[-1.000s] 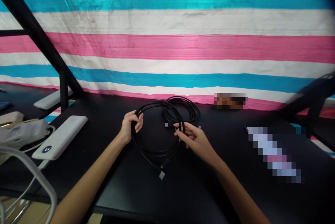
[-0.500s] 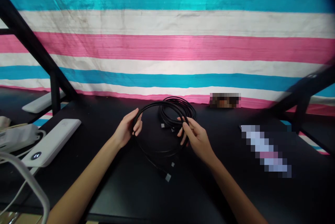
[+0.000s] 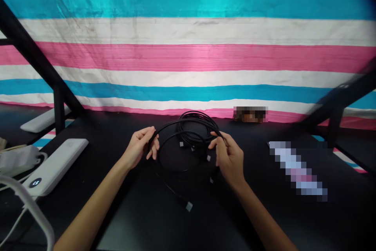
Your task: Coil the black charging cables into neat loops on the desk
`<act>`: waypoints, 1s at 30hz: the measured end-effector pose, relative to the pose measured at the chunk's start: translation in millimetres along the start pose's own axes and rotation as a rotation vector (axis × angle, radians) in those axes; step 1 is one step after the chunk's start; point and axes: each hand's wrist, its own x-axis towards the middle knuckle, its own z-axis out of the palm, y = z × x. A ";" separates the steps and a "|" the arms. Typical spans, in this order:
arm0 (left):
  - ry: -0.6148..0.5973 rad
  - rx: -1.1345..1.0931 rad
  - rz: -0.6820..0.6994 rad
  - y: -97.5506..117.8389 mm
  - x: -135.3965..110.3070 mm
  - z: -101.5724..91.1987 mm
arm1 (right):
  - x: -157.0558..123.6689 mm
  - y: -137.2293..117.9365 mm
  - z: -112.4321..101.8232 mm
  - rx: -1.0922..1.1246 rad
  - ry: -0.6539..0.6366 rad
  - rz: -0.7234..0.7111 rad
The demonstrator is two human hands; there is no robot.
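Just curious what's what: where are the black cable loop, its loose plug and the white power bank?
black cable loop (image 3: 166,127), head view, its upper left arc.
loose plug (image 3: 189,206), head view, its silver tip.
white power bank (image 3: 57,163), head view, middle of its top face.

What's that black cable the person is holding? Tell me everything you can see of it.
The black cable is thin, smooth and rubbery-looking, wound into a loose round coil of a few turns. The left hand grips its left side and the right hand its right side, holding it over the black table. One loose end trails toward the person and ends in a small silvery plug on the table. A second black coil lies just behind it.
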 end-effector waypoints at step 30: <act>0.254 0.488 0.326 -15.3 0.6 -0.8 | 4.8 -11.4 -1.8 0.092 0.085 0.111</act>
